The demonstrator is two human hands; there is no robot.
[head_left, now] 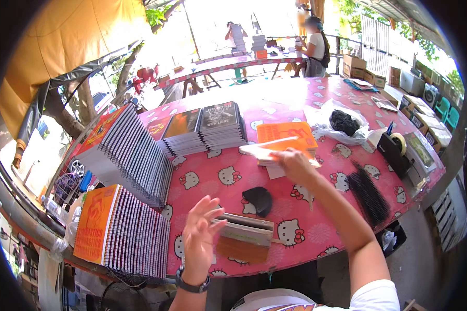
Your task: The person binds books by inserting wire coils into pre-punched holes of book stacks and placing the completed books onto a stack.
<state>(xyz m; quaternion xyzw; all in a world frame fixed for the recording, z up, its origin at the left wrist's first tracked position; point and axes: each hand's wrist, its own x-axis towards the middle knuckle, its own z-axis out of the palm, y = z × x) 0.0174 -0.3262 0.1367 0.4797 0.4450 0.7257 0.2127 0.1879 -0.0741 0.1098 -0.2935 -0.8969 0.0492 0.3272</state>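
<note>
My right hand (296, 166) reaches over a stack of orange-covered booklets (288, 133) near the middle of the table. Its fingers close on a thin unbound booklet (259, 150), whose white page edges stick out to the left over the stack. Fingers apart and holding nothing, my left hand (200, 236) is raised at the table's near side. Close to its right lies a slotted wooden block (244, 236). Just beyond the block is a flat black half-round piece (258, 201).
Tall stacks of spiral-bound notebooks (135, 223) line the left edge, with dark-covered notebooks (220, 124) behind. To the right are black binding spirals (368, 194), a white plastic bag (342, 124) and a tape dispenser (394, 150). Two people stand at a far table (223, 65).
</note>
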